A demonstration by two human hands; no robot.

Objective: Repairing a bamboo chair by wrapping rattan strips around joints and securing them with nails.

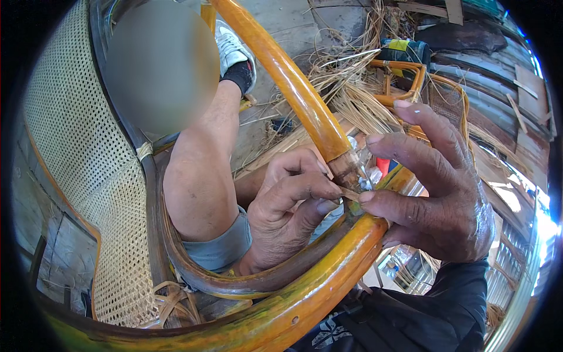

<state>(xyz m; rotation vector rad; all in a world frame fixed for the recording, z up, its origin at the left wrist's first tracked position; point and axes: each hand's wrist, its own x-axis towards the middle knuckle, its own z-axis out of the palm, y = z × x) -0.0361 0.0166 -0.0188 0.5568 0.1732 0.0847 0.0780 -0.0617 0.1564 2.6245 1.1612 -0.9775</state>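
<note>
Left hand [287,205]: grip closed, thumb and index finger pinching a thin brown strip [350,194]. Strip lies at the joint where an orange pole [287,76] meets a curved orange rail [293,302]. Right hand [443,188]: one fingertip at the strip's far end, two fingers raised and spread; lower digit partly hidden, so I cannot tell whether this grip holds anything. Dark inner rail [234,284] runs just beside the orange one. Farther left, a perforated woven panel [111,234]. Between panel and pole, another person's bare leg [196,176] and white shoe [234,53]. Beyond the pole, loose pale strands [346,88] in a heap, near a dark canister [404,51].
</note>
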